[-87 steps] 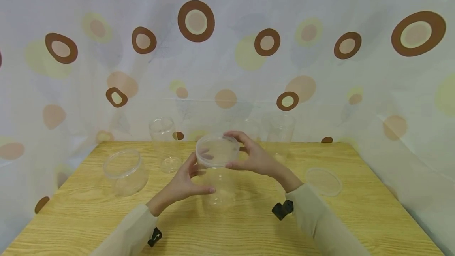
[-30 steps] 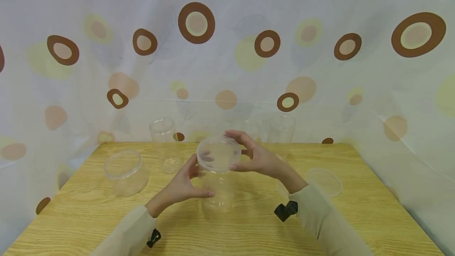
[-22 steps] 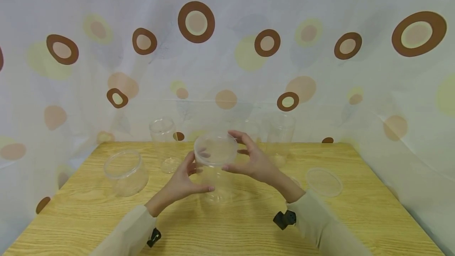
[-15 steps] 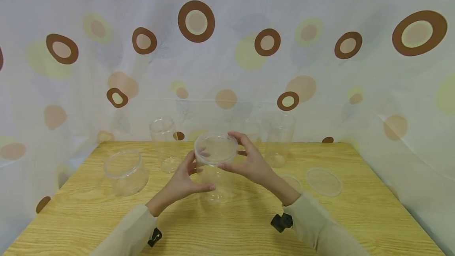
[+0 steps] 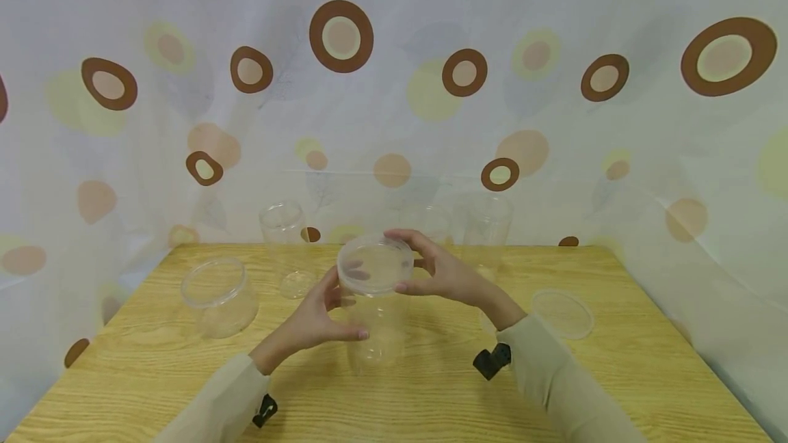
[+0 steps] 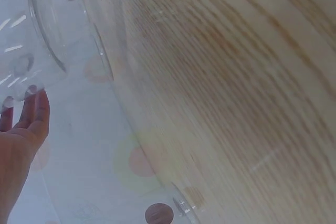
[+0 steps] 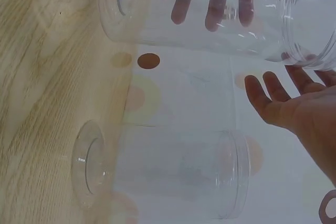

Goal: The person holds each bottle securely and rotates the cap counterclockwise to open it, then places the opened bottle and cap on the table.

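Note:
A clear plastic jar [image 5: 378,333] stands roughly upright at the middle of the table, with a translucent lid [image 5: 374,262] over its top. My left hand [image 5: 317,320] holds the jar's left side, thumb in front and fingers behind; in the right wrist view those fingers show through the wall. At the lid's right edge, my right hand [image 5: 446,275] grips the rim between thumb and fingers. In the left wrist view the left hand [image 6: 23,135] has its fingertips on the clear wall. Whether the jar's base touches the table cannot be told.
A low clear tub [image 5: 221,310] stands at left. Behind are tall clear jars, one back left [image 5: 289,251], one back right [image 5: 486,238] and a fainter one between. A flat lid [image 5: 562,314] lies at right; another round edge is partly hidden by my right wrist.
The jar has dipped slightly since half a second ago. On the lid, my right thumb has shifted right and its fingers left, after turning the other way earlier. The left hand keeps its hold.

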`<act>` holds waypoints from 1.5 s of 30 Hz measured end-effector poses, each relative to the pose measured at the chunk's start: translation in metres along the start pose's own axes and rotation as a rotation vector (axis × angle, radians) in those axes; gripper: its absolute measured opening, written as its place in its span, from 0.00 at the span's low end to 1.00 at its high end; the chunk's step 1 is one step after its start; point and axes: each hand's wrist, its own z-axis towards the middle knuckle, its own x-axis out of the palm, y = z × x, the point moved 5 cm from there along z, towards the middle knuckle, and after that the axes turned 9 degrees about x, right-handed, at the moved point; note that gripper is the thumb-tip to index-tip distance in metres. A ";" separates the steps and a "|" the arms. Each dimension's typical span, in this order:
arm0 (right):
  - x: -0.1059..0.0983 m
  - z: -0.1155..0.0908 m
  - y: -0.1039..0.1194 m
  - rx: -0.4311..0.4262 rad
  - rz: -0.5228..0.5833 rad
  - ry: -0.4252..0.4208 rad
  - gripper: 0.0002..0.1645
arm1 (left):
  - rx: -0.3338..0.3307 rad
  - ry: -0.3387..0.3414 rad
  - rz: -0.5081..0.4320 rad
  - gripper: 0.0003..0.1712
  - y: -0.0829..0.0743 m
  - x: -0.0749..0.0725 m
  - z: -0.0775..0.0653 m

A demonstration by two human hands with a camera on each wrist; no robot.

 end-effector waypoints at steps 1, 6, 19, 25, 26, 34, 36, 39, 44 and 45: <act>0.000 0.000 0.000 -0.008 0.014 0.021 0.43 | 0.000 0.007 -0.002 0.57 0.000 0.000 0.000; 0.000 0.000 -0.002 -0.033 0.045 0.045 0.44 | 0.001 0.006 0.011 0.57 0.000 0.000 0.000; 0.011 -0.007 0.004 0.014 -0.028 -0.280 0.50 | -0.031 -0.074 0.073 0.56 0.001 -0.003 -0.001; 0.017 -0.007 0.005 0.038 -0.058 -0.358 0.51 | -0.044 -0.094 0.086 0.56 0.002 -0.003 0.001; 0.017 -0.007 0.005 0.044 -0.060 -0.363 0.51 | -0.046 -0.093 0.083 0.57 0.002 -0.002 0.001; 0.015 -0.003 0.001 0.063 -0.039 -0.306 0.50 | -0.052 -0.061 0.044 0.58 0.002 0.000 0.000; 0.013 -0.002 0.000 0.051 -0.006 -0.249 0.49 | -0.047 -0.041 0.026 0.58 0.000 0.000 0.000; 0.010 -0.001 -0.002 0.023 0.062 -0.140 0.48 | -0.031 0.003 -0.017 0.58 -0.001 0.001 0.000; 0.007 0.000 -0.004 -0.012 0.176 0.007 0.49 | -0.040 0.068 -0.053 0.57 0.000 0.002 -0.001; 0.006 0.000 -0.004 -0.020 0.187 0.022 0.49 | -0.046 0.076 -0.052 0.57 0.000 0.002 -0.001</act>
